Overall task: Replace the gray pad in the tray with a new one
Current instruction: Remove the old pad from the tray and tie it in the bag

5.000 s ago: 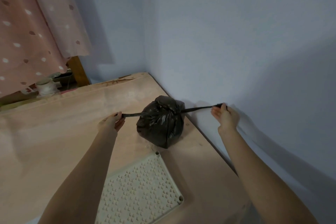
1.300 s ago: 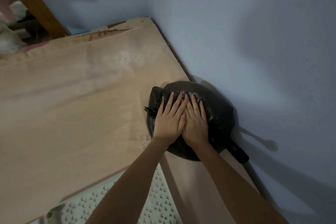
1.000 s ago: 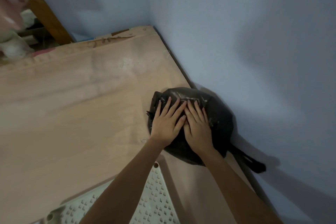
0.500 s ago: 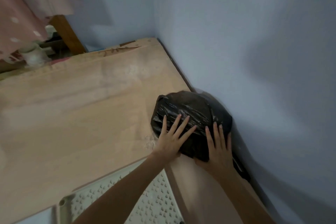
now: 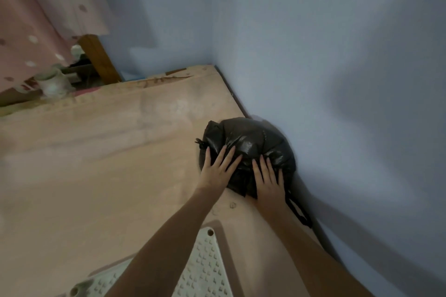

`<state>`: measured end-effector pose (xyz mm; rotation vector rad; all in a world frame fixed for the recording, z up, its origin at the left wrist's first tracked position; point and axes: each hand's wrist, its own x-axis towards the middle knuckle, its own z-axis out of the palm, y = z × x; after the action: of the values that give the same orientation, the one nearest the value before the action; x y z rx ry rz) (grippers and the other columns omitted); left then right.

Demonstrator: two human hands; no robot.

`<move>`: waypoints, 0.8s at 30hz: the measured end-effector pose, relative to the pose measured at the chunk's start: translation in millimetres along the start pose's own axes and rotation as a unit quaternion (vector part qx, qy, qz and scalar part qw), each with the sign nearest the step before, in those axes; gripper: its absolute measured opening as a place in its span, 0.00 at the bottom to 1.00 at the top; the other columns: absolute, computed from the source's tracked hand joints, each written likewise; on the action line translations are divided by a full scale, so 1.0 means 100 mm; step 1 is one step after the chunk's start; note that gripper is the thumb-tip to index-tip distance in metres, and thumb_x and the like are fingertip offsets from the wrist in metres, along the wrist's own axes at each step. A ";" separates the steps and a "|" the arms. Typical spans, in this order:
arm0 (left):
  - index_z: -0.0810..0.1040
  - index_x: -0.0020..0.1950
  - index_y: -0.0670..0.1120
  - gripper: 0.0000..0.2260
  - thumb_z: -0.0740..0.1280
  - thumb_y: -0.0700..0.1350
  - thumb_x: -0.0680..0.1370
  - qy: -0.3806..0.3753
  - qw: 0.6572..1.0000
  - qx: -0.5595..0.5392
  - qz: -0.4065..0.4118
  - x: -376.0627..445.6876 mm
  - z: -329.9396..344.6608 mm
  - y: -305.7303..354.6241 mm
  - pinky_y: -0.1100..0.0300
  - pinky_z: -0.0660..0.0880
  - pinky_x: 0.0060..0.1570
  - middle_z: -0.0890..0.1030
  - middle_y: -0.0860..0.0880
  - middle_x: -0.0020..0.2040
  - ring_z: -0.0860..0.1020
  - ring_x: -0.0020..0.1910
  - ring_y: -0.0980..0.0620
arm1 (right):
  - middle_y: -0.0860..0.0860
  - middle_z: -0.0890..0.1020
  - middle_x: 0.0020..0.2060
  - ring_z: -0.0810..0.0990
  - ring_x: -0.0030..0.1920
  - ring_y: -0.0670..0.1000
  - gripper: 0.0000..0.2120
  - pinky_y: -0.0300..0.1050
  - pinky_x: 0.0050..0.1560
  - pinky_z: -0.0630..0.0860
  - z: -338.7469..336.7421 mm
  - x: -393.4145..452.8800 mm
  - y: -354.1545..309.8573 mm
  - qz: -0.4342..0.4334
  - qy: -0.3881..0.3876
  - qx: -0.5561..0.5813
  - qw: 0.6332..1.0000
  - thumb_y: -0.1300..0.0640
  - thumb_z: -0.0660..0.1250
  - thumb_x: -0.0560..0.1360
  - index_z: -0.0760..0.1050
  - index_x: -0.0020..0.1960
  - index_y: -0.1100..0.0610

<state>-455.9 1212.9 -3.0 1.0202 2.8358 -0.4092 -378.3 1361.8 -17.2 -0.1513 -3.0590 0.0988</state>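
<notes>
Blue walls enclose a wooden board [image 5: 96, 152]. At centre right, a tied black bag [image 5: 246, 142] is pressed flat-fingered by the left hand [image 5: 217, 171] and right hand [image 5: 268, 183], probably to compact it. The tray [image 5: 205, 270], lower centre, shows no gray pad.

The tied bag [image 5: 251, 142] sits on the wooden board [image 5: 96, 164] at its 3 o'clock edge, touching the wall [image 5: 337, 79]. The left hand [image 5: 216, 172] rests flat on the bag's 8 o'clock side, the right hand [image 5: 268, 182] on its 5 o'clock side. The perforated tray [image 5: 205, 263] lies at 6 o'clock of the bag, apart from it. A jar [image 5: 52, 83] stands beyond the board's far edge at 10 o'clock
</notes>
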 end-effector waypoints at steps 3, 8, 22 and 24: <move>0.36 0.76 0.50 0.39 0.62 0.53 0.78 -0.001 1.000 -0.023 -0.010 -0.02 -0.03 -0.07 0.36 0.38 0.70 0.38 0.44 0.78 0.39 0.76 0.44 | 0.61 0.76 0.63 0.76 0.62 0.62 0.40 0.66 0.58 0.71 0.01 0.00 -0.06 0.024 -0.001 0.019 1.000 0.45 0.80 0.58 0.75 0.64 0.63; 0.38 0.77 0.47 0.43 0.65 0.53 0.75 0.008 0.999 -0.033 -0.012 -0.27 -0.04 -0.05 0.40 0.39 0.72 0.39 0.44 0.78 0.40 0.77 0.44 | 0.60 0.71 0.69 0.70 0.68 0.62 0.32 0.64 0.67 0.63 -0.08 -0.21 -0.19 0.024 0.039 0.024 0.999 0.43 0.61 0.72 0.70 0.69 0.63; 0.36 0.76 0.47 0.31 0.52 0.50 0.82 -0.008 0.993 -0.017 -0.112 -1.68 -0.01 -0.12 0.46 0.43 0.75 0.41 0.44 0.78 0.42 0.77 0.44 | 0.56 0.46 0.77 0.44 0.77 0.54 0.29 0.53 0.75 0.42 -0.46 -0.96 -1.22 -0.008 -0.075 0.035 0.997 0.50 0.49 0.81 0.45 0.77 0.59; 0.38 0.77 0.46 0.29 0.51 0.50 0.82 -0.023 0.992 -0.029 -0.117 -1.88 0.01 -0.17 0.47 0.43 0.75 0.44 0.45 0.78 0.43 0.77 0.45 | 0.55 0.48 0.77 0.45 0.77 0.54 0.29 0.53 0.75 0.43 -0.46 -1.08 -1.36 -0.012 -0.085 0.034 0.996 0.50 0.49 0.81 0.44 0.77 0.59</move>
<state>-321.8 1084.6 34.0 0.6598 2.9161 -0.3612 -280.2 1218.7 30.1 -0.1056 -3.2212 0.2260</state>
